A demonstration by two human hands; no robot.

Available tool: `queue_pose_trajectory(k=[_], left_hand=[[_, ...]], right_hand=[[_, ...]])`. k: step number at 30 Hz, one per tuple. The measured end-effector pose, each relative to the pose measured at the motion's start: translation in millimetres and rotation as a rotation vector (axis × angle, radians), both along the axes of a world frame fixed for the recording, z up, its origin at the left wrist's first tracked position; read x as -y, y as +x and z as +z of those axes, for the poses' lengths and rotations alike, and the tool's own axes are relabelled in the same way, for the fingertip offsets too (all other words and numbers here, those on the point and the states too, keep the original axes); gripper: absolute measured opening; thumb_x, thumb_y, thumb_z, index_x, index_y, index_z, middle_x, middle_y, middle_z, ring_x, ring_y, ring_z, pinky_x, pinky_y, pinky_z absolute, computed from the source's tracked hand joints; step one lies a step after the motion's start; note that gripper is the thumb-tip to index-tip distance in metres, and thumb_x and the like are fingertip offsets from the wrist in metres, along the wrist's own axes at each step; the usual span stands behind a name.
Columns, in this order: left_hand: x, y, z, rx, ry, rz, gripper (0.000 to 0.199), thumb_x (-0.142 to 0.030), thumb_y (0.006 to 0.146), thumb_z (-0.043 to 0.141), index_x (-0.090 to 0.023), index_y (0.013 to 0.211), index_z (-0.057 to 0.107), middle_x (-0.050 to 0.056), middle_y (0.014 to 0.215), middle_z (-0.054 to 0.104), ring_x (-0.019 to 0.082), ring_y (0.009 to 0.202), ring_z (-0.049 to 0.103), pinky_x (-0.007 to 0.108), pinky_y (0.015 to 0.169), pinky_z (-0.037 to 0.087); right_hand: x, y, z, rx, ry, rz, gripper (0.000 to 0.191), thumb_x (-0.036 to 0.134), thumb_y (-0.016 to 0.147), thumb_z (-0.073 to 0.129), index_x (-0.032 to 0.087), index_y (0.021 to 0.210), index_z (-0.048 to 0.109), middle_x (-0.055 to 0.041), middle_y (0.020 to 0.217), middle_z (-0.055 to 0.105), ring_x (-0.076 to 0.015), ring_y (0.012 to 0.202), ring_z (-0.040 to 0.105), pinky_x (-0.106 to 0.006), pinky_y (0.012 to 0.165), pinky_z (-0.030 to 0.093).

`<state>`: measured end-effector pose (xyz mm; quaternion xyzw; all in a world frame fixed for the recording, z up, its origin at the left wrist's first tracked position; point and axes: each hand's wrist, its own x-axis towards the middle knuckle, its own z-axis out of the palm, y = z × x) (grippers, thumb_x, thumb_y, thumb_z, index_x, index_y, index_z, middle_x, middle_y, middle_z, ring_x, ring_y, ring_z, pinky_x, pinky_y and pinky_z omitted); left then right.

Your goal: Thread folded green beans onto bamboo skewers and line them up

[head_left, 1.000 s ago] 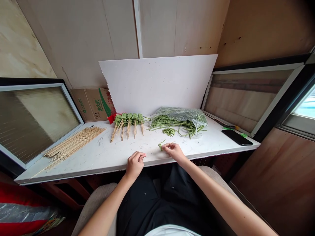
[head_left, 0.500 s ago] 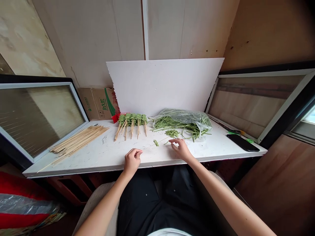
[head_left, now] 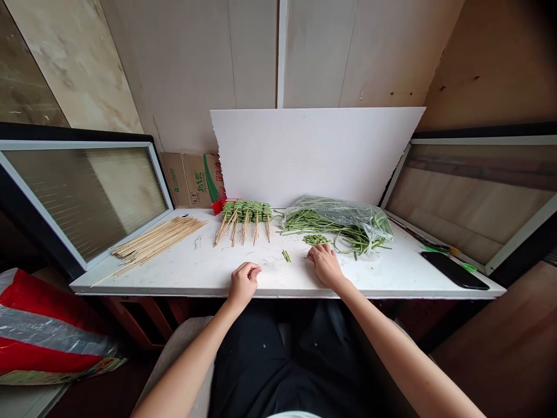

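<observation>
My left hand [head_left: 243, 284] is closed in a pinch above the front edge of the white table. A faint thin line, apparently a bamboo skewer, runs from its fingertips toward the right. Over the tabletop, just in front of a small pile of cut green bean pieces [head_left: 315, 239], is my right hand [head_left: 324, 264]. Its fingers are curled down and together, hiding whatever is between them. A few short bean pieces [head_left: 286, 256] lie between the two hands. Behind them are finished skewers of green beans [head_left: 247, 210], stacked in a row with their sticks pointing forward.
Long green beans [head_left: 304, 223] lie partly in a clear plastic bag [head_left: 348, 210]. Bare bamboo skewers [head_left: 159, 241] are spread at left. A black phone [head_left: 455, 270] lies at right. A cardboard box [head_left: 191, 180] and an upright white board [head_left: 317, 154] stand behind.
The view has shifted left, so the table appears farther right. My right hand's fingers, outstretched before, are now curled down toward the tabletop. My left hand keeps its pinch.
</observation>
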<state>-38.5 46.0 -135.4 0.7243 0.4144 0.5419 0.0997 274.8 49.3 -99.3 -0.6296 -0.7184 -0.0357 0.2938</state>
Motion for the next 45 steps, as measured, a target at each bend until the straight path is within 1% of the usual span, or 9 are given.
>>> queue_pose_trajectory(k=[3,7,9,12,20,24,30,35,45], left_hand=[[-0.9,-0.1,-1.6,0.001,0.003,-0.001,0.017,-0.017,0.095,0.061,-0.02,0.084,0.073,0.003,0.078,0.073,0.016,0.067,0.064,0.027,0.063,0.049],[-1.2,-0.7,-2.5,0.002,0.003,-0.005,0.017,-0.017,0.096,0.061,-0.02,0.085,0.074,0.003,0.078,0.073,0.017,0.067,0.065,0.028,0.063,0.05],[-1.0,-1.1,-2.3,0.0,0.006,-0.008,0.017,-0.018,0.095,0.061,-0.021,0.085,0.074,0.004,0.079,0.074,0.017,0.068,0.066,0.028,0.063,0.051],[-1.0,-1.8,-2.1,-0.006,0.011,-0.018,0.017,-0.018,0.095,0.061,-0.021,0.085,0.074,0.004,0.08,0.074,0.017,0.069,0.067,0.027,0.062,0.052],[-1.9,-2.5,-3.5,-0.025,0.015,-0.052,0.017,-0.021,0.098,0.061,-0.021,0.086,0.074,0.003,0.081,0.074,0.017,0.07,0.068,0.027,0.064,0.052],[-1.6,-2.2,-4.0,-0.039,0.018,-0.055,0.018,-0.023,0.099,0.06,-0.021,0.087,0.074,0.004,0.082,0.075,0.017,0.069,0.067,0.028,0.064,0.052],[-0.7,-1.2,-3.6,-0.042,0.023,-0.056,0.019,-0.023,0.099,0.06,-0.021,0.087,0.074,0.004,0.082,0.075,0.017,0.07,0.068,0.028,0.063,0.052],[0.3,-1.0,-3.4,-0.062,0.042,-0.054,0.019,-0.022,0.099,0.06,-0.021,0.086,0.073,0.004,0.082,0.075,0.017,0.07,0.068,0.027,0.064,0.051],[0.8,-1.2,-4.2,-0.075,0.048,-0.059,0.019,-0.024,0.101,0.059,-0.021,0.087,0.072,0.003,0.082,0.074,0.016,0.068,0.065,0.027,0.063,0.049]], right_hand=[[3.3,9.3,-7.5,-0.505,0.021,0.091,0.02,0.035,0.098,0.056,0.021,0.093,0.069,-0.0108,0.092,0.073,-0.0302,0.098,0.062,-0.043,0.088,0.045],[11.0,17.8,-12.3,-1.122,-0.082,0.196,0.044,0.059,0.08,0.079,0.023,0.103,0.074,-0.0072,0.093,0.074,-0.0244,0.087,0.066,-0.034,0.072,0.049],[14.0,19.4,-10.8,-1.298,-0.134,0.244,0.049,0.059,0.071,0.087,0.023,0.102,0.076,-0.0059,0.092,0.074,-0.0216,0.084,0.066,-0.03,0.067,0.048],[16.3,19.4,-7.8,-1.45,-0.173,0.312,0.044,0.052,0.066,0.094,0.024,0.096,0.076,-0.0038,0.09,0.074,-0.0185,0.083,0.067,-0.028,0.068,0.052],[20.9,18.3,-5.3,-1.437,-0.266,0.352,0.046,0.058,0.072,0.089,0.026,0.097,0.069,-0.0089,0.106,0.077,-0.0232,0.092,0.073,-0.034,0.082,0.059],[25.2,15.7,-1.5,-1.371,-0.284,0.37,0.047,0.062,0.075,0.085,0.024,0.093,0.065,-0.0086,0.11,0.074,-0.023,0.102,0.069,-0.03,0.08,0.056],[29.7,10.1,3.8,-1.377,-0.26,0.384,0.044,0.059,0.073,0.089,0.022,0.087,0.068,-0.0019,0.088,0.065,-0.0143,0.079,0.06,-0.024,0.068,0.05],[29.6,9.3,2.1,-1.43,-0.246,0.372,0.045,0.055,0.069,0.093,0.021,0.093,0.075,-0.0017,0.085,0.066,-0.0136,0.077,0.059,-0.025,0.068,0.049],[28.8,9.0,0.4,-1.423,-0.221,0.357,0.044,0.055,0.069,0.093,0.022,0.092,0.076,-0.0024,0.086,0.068,-0.0149,0.078,0.061,-0.025,0.067,0.049]])
